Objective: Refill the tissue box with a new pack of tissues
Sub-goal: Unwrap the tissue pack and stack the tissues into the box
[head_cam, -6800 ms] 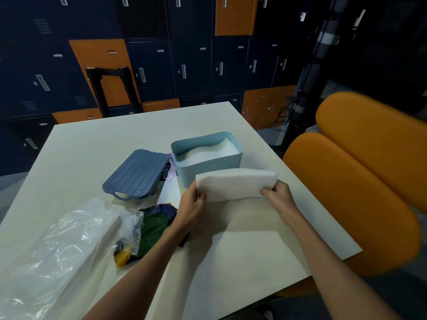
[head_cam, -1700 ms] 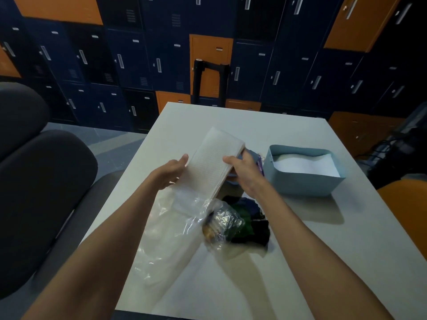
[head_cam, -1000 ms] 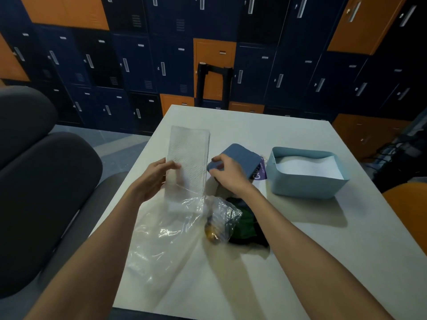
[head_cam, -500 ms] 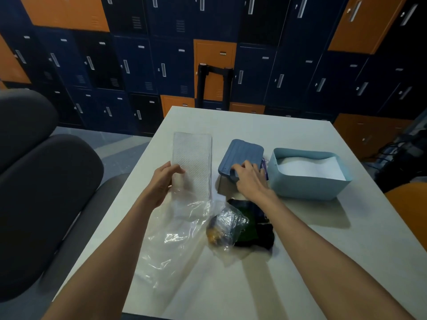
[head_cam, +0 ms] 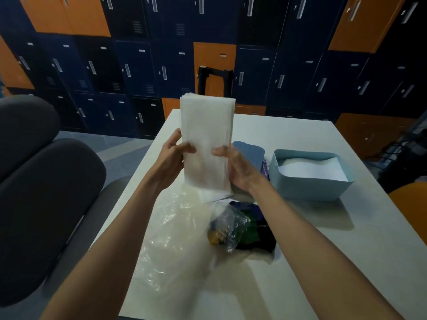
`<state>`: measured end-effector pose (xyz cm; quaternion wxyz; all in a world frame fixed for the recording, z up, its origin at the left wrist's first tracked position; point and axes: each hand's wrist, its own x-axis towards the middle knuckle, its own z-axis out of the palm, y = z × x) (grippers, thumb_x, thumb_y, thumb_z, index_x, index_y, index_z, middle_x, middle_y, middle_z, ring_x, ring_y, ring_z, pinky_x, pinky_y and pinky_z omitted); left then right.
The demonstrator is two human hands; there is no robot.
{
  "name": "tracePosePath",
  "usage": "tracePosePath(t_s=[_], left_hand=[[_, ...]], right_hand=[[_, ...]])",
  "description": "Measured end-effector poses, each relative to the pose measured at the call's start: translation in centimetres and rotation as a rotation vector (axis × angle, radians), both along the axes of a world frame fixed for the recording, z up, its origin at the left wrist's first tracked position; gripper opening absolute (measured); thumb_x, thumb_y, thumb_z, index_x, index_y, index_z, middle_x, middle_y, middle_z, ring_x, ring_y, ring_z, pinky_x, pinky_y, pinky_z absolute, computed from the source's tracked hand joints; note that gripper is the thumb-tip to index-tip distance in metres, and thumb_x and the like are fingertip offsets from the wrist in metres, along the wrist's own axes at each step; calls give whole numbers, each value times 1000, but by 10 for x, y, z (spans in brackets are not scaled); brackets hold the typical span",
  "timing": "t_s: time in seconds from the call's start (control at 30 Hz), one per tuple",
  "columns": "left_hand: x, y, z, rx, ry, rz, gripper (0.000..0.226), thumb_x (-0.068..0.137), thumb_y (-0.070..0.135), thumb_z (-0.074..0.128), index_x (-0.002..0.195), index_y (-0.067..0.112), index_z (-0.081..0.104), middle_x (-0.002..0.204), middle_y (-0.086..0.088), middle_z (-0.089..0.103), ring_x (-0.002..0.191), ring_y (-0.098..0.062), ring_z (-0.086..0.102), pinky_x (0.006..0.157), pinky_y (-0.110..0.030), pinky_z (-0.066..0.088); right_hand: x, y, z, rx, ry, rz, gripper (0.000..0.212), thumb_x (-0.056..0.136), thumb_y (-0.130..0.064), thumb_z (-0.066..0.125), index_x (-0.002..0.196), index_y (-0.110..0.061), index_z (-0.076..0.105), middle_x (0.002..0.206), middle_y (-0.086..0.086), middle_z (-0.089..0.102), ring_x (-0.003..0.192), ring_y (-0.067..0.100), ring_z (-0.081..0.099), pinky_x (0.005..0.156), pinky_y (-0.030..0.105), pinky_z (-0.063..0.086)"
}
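Gripping the tall white tissue stack (head_cam: 205,139) between left hand (head_cam: 172,158) and right hand (head_cam: 235,165), you've yet to load it into the part-filled pale-blue plastic box (head_cam: 309,188).

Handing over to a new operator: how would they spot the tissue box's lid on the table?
Start at the pale square table, then find the open light blue plastic tissue box on its right side. Just left of that box lies the slate-blue plastic lid, partly hidden behind the right hand. Alone among its neighbours it is flat, darker blue and ribbed with parallel grooves.
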<state>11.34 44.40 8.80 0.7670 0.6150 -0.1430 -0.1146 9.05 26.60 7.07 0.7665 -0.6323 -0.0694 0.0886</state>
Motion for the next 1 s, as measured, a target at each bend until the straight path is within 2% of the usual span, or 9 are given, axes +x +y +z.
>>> tracePosePath(t_s=[0.1, 0.2, 0.27, 0.4, 0.53, 0.63, 0.77, 0.87, 1.0], left_hand=[[-3, -8, 16, -17, 10, -19, 60, 73, 10, 59, 130, 23, 46, 117, -9, 58, 102, -27, 61, 83, -44, 55], [-3, -14, 23, 64, 76, 39, 63, 68, 22, 58, 129, 23, 44, 118, -6, 57, 103, -24, 59, 87, -41, 52], [-2, -14, 19, 119, 159, 55, 63, 69, 28, 60, 129, 19, 46, 118, -7, 58, 100, -24, 59, 82, -38, 51], [-5, -14, 1, 181, 251, 133, 40, 82, 33, 65, 117, 17, 53, 112, -6, 61, 98, -23, 59, 68, -32, 46], [-7, -11, -10, 162, 192, 164, 60, 71, 32, 74, 123, 11, 55, 118, -11, 65, 107, -31, 63, 81, -42, 54], [-11, -11, -7, 138, 168, 191, 51, 80, 27, 73, 125, 10, 55, 120, -12, 64, 108, -33, 62, 92, -49, 52], [-12, -5, -2, 33, 315, 262, 33, 88, 23, 67, 118, 15, 59, 118, -8, 65, 103, -28, 62, 80, -43, 54], [-11, 2, -4, -75, 451, 260, 18, 89, 25, 64, 105, 22, 56, 109, -6, 67, 94, -25, 65, 73, -40, 55], [-18, -3, -12, 43, 401, 287, 26, 92, 27, 60, 116, 19, 55, 118, -5, 63, 99, -23, 61, 72, -36, 50]], right_hand=[[2, -1, 7, 114, 116, -35, 96, 59, -69, 72, 137, -20, 45, 124, 11, 63, 110, 30, 63, 91, 50, 52], [0, -8, 7, 197, 146, 11, 83, 77, -75, 46, 140, -22, 45, 129, 12, 61, 116, 30, 61, 86, 41, 54], [-3, -10, 9, 219, 167, 13, 76, 85, -69, 42, 142, -19, 44, 133, 16, 58, 120, 34, 57, 92, 44, 51], [-5, -8, 20, 155, 195, -45, 59, 87, -48, 59, 133, -12, 52, 124, 15, 63, 109, 29, 61, 92, 42, 51], [-3, -4, 19, 65, 197, -114, 50, 88, -16, 66, 134, -7, 48, 123, 13, 62, 106, 28, 61, 79, 36, 55], [-2, -3, 17, 123, 216, -168, 46, 87, -7, 65, 131, -3, 49, 119, 13, 63, 102, 26, 63, 78, 36, 56], [0, -2, 16, 206, 276, -219, 43, 93, -30, 60, 130, -9, 55, 109, 11, 63, 93, 26, 60, 79, 36, 52], [-2, -2, 14, 233, 350, -148, 46, 94, -49, 50, 124, -16, 59, 106, 10, 63, 95, 27, 58, 89, 42, 49], [-7, 5, 12, 176, 352, -77, 45, 93, -51, 50, 118, -14, 60, 102, 10, 60, 90, 24, 60, 82, 38, 53]])
